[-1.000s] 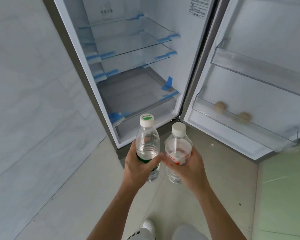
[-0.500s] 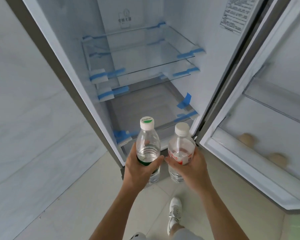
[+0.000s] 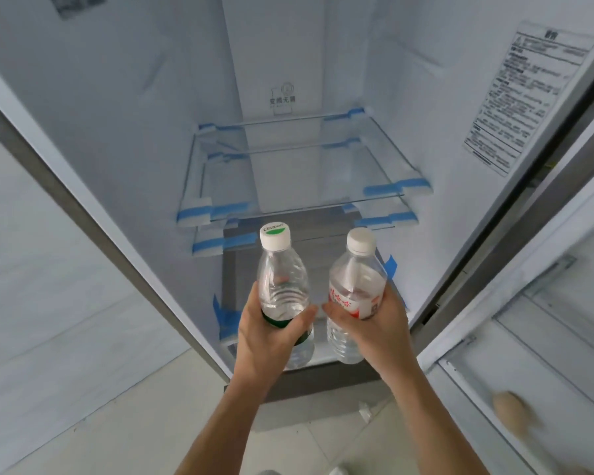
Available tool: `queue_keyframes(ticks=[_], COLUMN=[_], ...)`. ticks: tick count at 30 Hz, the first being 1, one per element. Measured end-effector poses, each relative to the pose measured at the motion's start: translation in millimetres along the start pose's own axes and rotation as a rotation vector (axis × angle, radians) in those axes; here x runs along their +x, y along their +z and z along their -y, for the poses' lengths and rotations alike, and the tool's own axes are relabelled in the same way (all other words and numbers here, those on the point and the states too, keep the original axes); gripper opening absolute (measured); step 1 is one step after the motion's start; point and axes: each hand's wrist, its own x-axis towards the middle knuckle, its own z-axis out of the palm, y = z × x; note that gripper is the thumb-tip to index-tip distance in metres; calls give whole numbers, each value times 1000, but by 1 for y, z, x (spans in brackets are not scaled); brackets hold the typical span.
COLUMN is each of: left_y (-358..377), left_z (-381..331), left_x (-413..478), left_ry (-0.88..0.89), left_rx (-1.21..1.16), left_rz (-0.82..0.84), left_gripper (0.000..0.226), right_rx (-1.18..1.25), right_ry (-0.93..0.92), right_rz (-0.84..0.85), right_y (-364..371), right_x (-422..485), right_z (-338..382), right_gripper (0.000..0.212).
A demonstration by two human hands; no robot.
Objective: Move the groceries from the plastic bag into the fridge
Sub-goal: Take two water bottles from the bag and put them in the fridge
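Green-labelled bottle [image 3: 282, 286] and red-labelled bottle [image 3: 354, 293] were held upright side by side, near each other but apart. They hung in front of the open fridge [image 3: 124, 138], below the front edges of its glass shelves [image 3: 288, 180], and neither was set down.

Compared with half a second before, the view had come much closer. The fridge's inside filled most of the picture, and the shelves with their blue tape [image 3: 228, 210] looked larger. The printed sticker [image 3: 528, 94] on the right wall was in full view, and less of the floor [image 3: 100, 423] showed. The bottles had kept their places in the hands.

The left hand [image 3: 268, 341] gripped the first bottle around its lower middle. Its thumb lay across the near side over the green band, and its fingers curled round the far side. The right hand [image 3: 378, 334] gripped the second bottle the same way, its thumb at the lower edge of the red-and-white label.

Both bottles were clear plastic with white caps and clear water inside. The left cap carried a green mark and lettering.

On the open door [image 3: 546, 269] at the right, one blurred, pale brown rounded thing [image 3: 508, 404] lay in a lower bin.
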Motion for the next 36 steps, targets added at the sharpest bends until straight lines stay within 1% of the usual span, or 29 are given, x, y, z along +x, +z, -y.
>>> queue_keyframes(ticks=[4, 6, 10, 12, 14, 18, 22, 29, 33, 36], left_y=[-3, -6, -13, -18, -23, -31, -33, -24, -21, -18], left_z=[-35, -51, -83, -96, -107, -118, -122, -105, -99, -94], left_x=[28, 42, 71, 86, 103, 140, 182, 253, 279, 294], left_ry=[92, 131, 204, 237, 263, 272, 246, 128, 133, 151], left_rx=[-30, -45, -36, -34, -20, -25, -41, -26, -1, 20], left_rz=[-26, -35, -41, -56, -87, -149, -179, -273, -273, -288], left_gripper=[48, 50, 45, 40, 41, 37, 43, 55, 51, 53], right_rx=[43, 68, 101, 98, 102, 124, 113, 85, 69, 66], right_ry=[-71, -112, -162, -199, -236, -270, -283, -222, -193, -185], right_rz=[7, 16, 20, 5, -17, -30, -24, -7, 3, 4], right_y=[2, 5, 11, 14, 18, 29, 47, 87, 99, 103], right_x=[32, 47, 79, 95, 112, 151, 191, 253, 280, 296], right_z=[32, 53, 85, 99, 113, 136, 146, 138, 130, 124], right_gripper=[60, 62, 52, 50, 48, 43, 41, 44, 43, 45])
